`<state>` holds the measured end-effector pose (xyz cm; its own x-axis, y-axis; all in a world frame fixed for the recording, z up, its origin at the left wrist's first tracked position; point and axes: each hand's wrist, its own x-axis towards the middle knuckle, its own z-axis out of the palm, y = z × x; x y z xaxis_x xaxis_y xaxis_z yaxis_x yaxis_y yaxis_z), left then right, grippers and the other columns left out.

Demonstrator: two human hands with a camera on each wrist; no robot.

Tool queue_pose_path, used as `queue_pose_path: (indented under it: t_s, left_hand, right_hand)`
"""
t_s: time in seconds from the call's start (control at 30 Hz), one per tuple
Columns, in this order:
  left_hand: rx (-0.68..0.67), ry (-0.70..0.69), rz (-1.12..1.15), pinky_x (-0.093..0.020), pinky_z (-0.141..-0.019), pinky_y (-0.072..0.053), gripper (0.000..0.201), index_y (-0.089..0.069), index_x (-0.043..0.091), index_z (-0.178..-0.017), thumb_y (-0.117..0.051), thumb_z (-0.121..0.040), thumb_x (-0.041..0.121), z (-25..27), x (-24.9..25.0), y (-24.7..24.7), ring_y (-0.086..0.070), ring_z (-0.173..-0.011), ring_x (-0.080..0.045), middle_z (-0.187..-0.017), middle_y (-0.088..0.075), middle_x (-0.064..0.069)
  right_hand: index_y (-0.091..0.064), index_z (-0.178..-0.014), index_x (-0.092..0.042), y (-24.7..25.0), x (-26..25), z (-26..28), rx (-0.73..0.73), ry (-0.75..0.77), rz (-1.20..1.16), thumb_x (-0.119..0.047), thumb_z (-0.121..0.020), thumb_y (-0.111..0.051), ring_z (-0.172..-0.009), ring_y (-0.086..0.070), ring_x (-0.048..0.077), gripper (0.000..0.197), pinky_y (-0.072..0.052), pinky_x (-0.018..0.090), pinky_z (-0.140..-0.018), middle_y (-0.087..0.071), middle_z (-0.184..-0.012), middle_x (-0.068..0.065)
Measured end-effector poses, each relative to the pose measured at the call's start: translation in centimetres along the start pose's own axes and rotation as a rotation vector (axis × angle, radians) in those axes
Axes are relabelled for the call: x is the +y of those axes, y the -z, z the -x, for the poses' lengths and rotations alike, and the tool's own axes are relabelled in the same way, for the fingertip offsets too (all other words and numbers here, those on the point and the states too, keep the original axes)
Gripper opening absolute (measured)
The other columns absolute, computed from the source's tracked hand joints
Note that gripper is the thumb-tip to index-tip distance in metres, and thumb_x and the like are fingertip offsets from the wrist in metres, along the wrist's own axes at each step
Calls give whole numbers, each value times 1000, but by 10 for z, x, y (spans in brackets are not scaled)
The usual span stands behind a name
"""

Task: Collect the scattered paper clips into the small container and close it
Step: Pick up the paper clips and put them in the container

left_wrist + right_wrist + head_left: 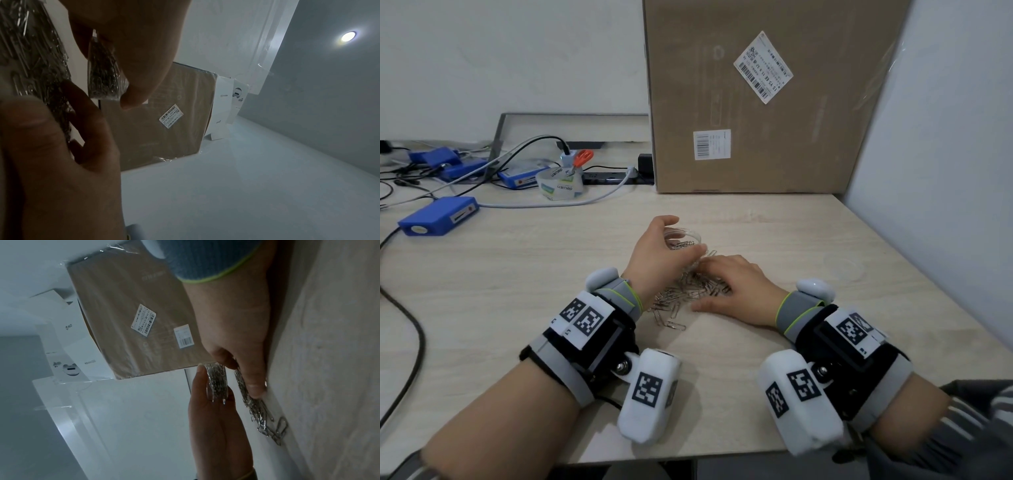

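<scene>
— Status, left side first?
— Blue box [438, 216] and tape roll [561, 184] sit far left on the table [517, 274]. Left hand [655, 251] grasps the clear container [685, 237], tilted, clips inside.
— Middle?
— Paper clips [681, 296] piled between the wrists; right hand [736, 284] lies flat, fingers relaxed, touching them.
— Right?
— Clear lid [844, 268] lies apart.

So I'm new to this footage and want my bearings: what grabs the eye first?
The two hands meeting mid-table over a pile of paper clips: the left hand holds a small clear container, already holding clips, tilted at the pile, while the right hand lies flat on them. Behind looms a big cardboard box, and a clear lid sits off right.
</scene>
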<state>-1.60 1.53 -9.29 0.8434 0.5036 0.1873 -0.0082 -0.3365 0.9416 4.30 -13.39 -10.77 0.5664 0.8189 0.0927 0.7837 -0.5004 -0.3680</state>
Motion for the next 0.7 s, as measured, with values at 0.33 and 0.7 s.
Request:
queue_pose_path:
  t_s: [0.33,0.7]
  left_hand:
    - [16,32,24,-32,-94,-50,64,-46,18,-132,-78,-76,24,-3,-2,3,-61,-108,-15,-119,-62,-2]
    - [0,32,24,-21,-81,-46,64,-46,18,-132,-77,-77,23,-3,-4,2,-60,-105,-13,-118,-61,-1]
  right_hand:
    - [-61,-103,-13,-5,5,-18,130,-6,-121,-23,-87,-60,-103,-49,26,19,-38,30,-87,-52,-107,8]
    - [-57,-98,-6,-1,0,-19,181,-73,-105,-12,-90,-53,-95,-53,29,11,-42,38,-84,-52,-105,12]
